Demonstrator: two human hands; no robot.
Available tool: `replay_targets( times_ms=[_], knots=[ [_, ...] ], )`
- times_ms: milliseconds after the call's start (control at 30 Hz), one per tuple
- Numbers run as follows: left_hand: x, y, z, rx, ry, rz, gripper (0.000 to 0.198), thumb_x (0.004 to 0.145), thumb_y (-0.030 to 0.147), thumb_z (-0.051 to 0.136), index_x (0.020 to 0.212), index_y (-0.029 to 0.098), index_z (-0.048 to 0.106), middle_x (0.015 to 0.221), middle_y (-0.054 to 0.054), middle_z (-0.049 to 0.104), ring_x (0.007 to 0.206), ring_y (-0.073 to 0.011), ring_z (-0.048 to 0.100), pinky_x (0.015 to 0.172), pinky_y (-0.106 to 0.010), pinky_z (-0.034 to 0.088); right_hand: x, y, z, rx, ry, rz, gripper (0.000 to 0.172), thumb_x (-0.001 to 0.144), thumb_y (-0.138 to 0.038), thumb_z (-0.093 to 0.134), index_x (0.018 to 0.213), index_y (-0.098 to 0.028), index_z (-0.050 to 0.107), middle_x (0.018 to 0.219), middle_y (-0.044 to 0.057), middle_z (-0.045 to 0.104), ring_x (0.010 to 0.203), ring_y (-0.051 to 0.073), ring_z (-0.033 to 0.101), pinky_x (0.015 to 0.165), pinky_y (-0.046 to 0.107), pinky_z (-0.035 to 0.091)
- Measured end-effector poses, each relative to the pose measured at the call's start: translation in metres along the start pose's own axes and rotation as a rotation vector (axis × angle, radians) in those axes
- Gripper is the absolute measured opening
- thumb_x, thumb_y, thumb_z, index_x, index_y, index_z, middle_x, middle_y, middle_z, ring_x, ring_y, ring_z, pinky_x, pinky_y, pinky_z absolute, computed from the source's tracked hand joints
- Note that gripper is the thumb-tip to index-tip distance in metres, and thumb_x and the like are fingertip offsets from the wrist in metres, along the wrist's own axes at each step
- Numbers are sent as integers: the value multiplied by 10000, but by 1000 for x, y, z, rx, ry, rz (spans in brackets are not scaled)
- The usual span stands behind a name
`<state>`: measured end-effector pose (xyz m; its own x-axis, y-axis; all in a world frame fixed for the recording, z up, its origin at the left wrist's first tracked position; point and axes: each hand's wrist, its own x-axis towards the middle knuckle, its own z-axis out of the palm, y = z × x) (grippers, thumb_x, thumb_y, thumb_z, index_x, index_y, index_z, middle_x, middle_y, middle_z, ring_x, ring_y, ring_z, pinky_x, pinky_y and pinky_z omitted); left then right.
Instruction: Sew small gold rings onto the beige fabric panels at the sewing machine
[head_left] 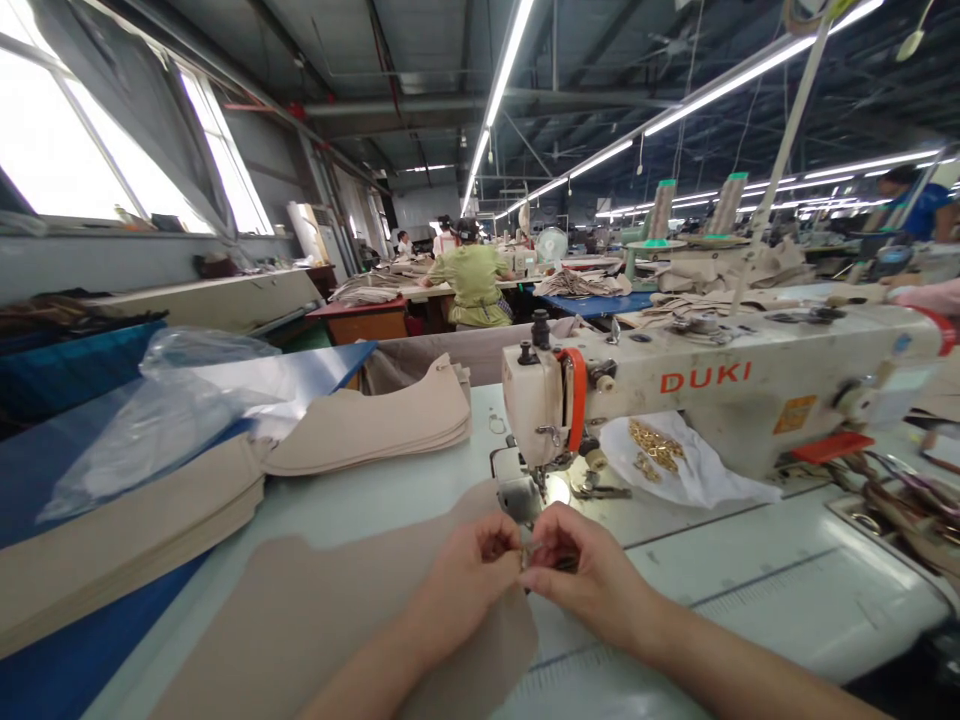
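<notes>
My left hand (469, 575) and my right hand (592, 575) meet in front of the sewing machine's needle area. The fingers of both are pinched together around something small, mostly hidden between the fingertips and too small to name. Under my left hand and forearm lies a large beige fabric panel (322, 610), its far edge close to the presser foot. Just beyond my fingers is the sewing machine head (536, 400), with a lit spot by the needle. To the right of the needle, a white cloth (712, 485) holds a pile of gold metal pieces (656, 445).
Stacked beige panels (382, 420) lie at the back left, and another stack (127, 540) rests on the blue surface. A clear plastic bag (180, 410) sits behind it. Straps and rings (907, 510) fill a tray at the right. A person (469, 270) sits further ahead.
</notes>
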<state>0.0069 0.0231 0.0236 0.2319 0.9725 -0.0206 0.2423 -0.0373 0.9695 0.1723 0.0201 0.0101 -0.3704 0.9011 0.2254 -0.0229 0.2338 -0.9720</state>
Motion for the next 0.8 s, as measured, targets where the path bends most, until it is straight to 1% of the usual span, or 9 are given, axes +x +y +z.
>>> replay_targets(
  times_ms=[100, 200, 400, 567, 700, 800],
  knots=[
    [0, -7, -1, 51, 16, 27, 55, 634, 180, 556, 625, 173, 502, 578, 41, 473, 549, -110, 438, 527, -227, 330, 1, 0, -1, -25, 1, -7, 157, 707, -225, 677, 741, -192, 527, 681, -32, 524, 624, 111, 489, 592, 223, 407],
    [0, -9, -1, -5, 6, 26, 119, 665, 236, 612, 649, 171, 514, 601, 37, 489, 552, -105, 445, 533, -222, 342, 3, 0, -2, -2, 39, -33, 136, 745, -269, 637, 681, -185, 550, 680, -18, 529, 629, 115, 500, 591, 229, 408],
    [1, 4, 4, -217, 61, -22, 183, 560, 235, 685, 569, 164, 517, 627, 22, 552, 585, -105, 501, 575, -223, 399, 7, 1, -1, 148, 124, -29, 155, 698, -280, 670, 635, -182, 569, 679, -4, 593, 627, 124, 535, 603, 238, 424],
    [3, 5, 5, -330, 104, -60, 224, 518, 208, 742, 572, 156, 531, 663, 12, 610, 590, -105, 549, 601, -233, 446, 10, 7, 1, 134, 196, -7, 154, 693, -267, 667, 624, -178, 561, 655, -9, 588, 591, 119, 515, 592, 243, 417],
    [3, 2, 7, -310, 115, -19, 226, 563, 230, 748, 664, 161, 558, 605, 33, 587, 572, -101, 549, 590, -222, 443, 10, 8, 2, 165, 192, 10, 166, 686, -270, 670, 616, -182, 548, 632, -16, 581, 579, 116, 513, 590, 240, 422],
    [1, 2, 9, -263, 120, 40, 192, 623, 239, 717, 680, 166, 549, 616, 28, 593, 602, -113, 574, 606, -223, 455, 10, 6, 2, 202, 170, 14, 173, 673, -262, 687, 617, -180, 544, 624, -13, 602, 582, 112, 528, 579, 228, 422]
  ],
)
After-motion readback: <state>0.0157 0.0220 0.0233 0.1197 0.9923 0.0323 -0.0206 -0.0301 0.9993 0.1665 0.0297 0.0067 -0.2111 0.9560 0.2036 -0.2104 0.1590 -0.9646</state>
